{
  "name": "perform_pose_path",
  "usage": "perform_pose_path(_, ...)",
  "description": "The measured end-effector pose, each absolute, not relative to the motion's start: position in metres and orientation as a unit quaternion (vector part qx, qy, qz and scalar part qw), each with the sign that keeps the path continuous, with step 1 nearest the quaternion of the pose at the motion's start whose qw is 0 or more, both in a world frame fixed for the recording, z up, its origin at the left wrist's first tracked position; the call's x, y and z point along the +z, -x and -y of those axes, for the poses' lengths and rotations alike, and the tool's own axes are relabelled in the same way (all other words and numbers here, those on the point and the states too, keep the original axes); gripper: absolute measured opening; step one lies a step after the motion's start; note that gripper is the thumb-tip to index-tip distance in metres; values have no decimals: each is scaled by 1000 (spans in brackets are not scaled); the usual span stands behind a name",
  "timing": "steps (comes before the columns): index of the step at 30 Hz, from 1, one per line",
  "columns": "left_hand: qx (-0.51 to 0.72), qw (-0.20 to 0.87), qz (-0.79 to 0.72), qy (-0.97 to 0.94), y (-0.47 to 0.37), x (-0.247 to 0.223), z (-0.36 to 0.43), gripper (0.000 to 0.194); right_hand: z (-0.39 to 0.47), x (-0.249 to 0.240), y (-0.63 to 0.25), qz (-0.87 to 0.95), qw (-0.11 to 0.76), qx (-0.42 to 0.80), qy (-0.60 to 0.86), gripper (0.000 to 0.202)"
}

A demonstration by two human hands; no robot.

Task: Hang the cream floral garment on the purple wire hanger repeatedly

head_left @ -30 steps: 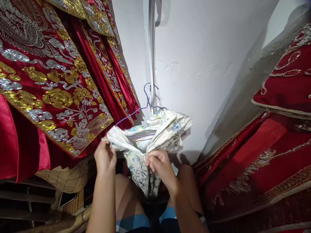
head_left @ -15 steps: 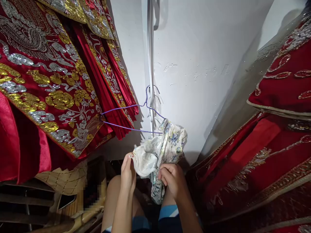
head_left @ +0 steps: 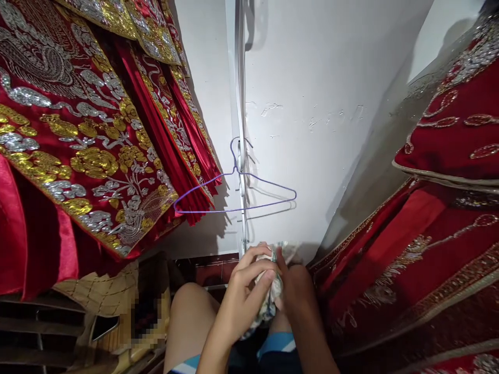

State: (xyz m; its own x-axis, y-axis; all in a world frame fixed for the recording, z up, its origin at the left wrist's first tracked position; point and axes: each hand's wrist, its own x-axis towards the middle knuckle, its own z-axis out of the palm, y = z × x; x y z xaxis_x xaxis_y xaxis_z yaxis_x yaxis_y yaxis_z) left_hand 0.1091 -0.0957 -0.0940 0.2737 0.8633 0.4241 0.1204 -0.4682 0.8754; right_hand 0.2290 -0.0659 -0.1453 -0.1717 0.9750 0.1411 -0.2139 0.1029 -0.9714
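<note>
A bunched white garment with a floral print (head_left: 268, 307) is gathered between my two hands, low over my lap. My left hand (head_left: 245, 283) has its fingers curled over the top of the cloth, the thumb pressing on it. From the other side, my right hand (head_left: 290, 285) grips the same bundle, its fingers partly hidden by the fabric and the left hand. Above them a bare purple wire hanger (head_left: 212, 211) hangs by its hook from the white upright strip on the wall. What sort of garment it is cannot be made out.
Red skirts with gold and silver embroidery (head_left: 97, 161) hang on the left. More red beaded clothing (head_left: 397, 249) fills the right side. A wooden bench (head_left: 83, 327) at lower left bears a phone (head_left: 105, 326) and woven cloth (head_left: 101, 291). The white wall (head_left: 312, 78) stands ahead.
The floral garment has come off the purple hanger and been pulled down toward my lap. My left hand has moved right, beside the right one. The hanger has swung round to show its full width.
</note>
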Motion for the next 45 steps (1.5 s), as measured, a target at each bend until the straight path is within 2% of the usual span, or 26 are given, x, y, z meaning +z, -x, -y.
perform_pose_path(2,482,376,-375,-697,-101,-96,89,28,66,-139,-235,497,508,614,342,71)
perform_pose_path(4,461,404,-393,-685,-92,-99,83,45,65,-130,-243,495,480,654,312,57)
perform_pose_path(6,414,441,-393,-692,-83,-101,81,53,62,-117,-253,521,430,684,273,41)
perform_pose_path(9,308,468,-378,-737,-68,-102,82,44,53,-95,-269,573,379,688,235,29)
perform_pose_path(12,196,432,-423,-772,-43,-104,83,32,36,-76,-284,638,377,623,252,17)
perform_pose_path(15,134,320,-520,-781,-8,-103,76,31,13,-69,-290,686,414,471,370,5)
perform_pose_path(16,123,277,-547,-780,4,-100,73,34,4,-69,-290,686,437,419,404,4)
perform_pose_path(17,113,237,-568,-780,15,-97,69,37,-5,-70,-287,680,462,378,426,11)
perform_pose_path(19,102,170,-594,-780,33,-89,60,39,-25,-73,-279,678,492,337,430,35)
perform_pose_path(21,114,126,-604,-779,46,-81,50,37,-43,-77,-268,695,492,332,406,56)
perform_pose_path(22,130,107,-608,-776,51,-77,45,37,-51,-79,-263,707,484,333,392,58)
perform_pose_path(26,205,64,-618,-756,60,-70,25,46,-71,-85,-252,733,449,338,383,32)
perform_pose_path(30,250,53,-635,-729,60,-65,19,47,-68,-84,-261,711,475,315,412,12)
perform_pose_path(36,371,23,-607,-703,45,-51,24,37,-46,-69,-270,696,479,306,439,14)
perform_pose_path(45,493,36,-495,-715,0,-15,-13,18,-37,-71,-265,710,453,384,378,11)
